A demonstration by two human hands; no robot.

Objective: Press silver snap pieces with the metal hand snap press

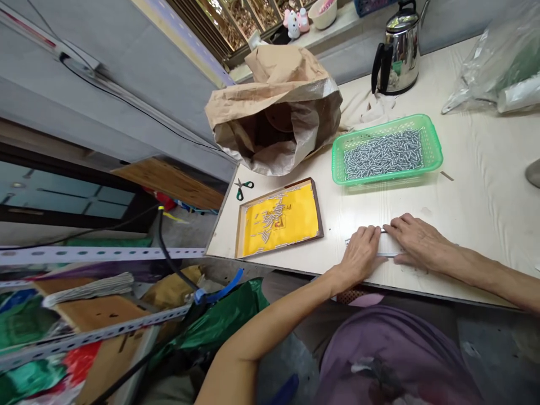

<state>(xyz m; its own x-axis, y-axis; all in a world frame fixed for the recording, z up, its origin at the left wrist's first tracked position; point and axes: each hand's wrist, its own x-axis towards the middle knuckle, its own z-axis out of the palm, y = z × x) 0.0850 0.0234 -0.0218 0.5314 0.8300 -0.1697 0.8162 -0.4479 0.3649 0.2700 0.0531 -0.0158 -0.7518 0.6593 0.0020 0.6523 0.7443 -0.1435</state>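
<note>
Near the table's front edge, my left hand [361, 252] is closed over one end of a pale flat strip [388, 246]. My right hand [418, 243] grips the same strip from the other side, fingers along its far edge. Part of the strip shows between the hands; my fingers hide the rest, and its exact kind cannot be made out. Left of my hands lies a shallow tray [319, 216] with a yellow lining and small metal pins [272, 216] scattered on it. Beyond my hands stands a green plastic basket [379, 181] holding many small metal pins [382, 154].
Scissors [243, 188] lie by the table's left edge. An open brown paper bag [236, 107] stands behind the tray. A metal kettle [403, 53] and a clear plastic bag [481, 73] are at the back. A metal shelf rail [101, 255] runs at the left.
</note>
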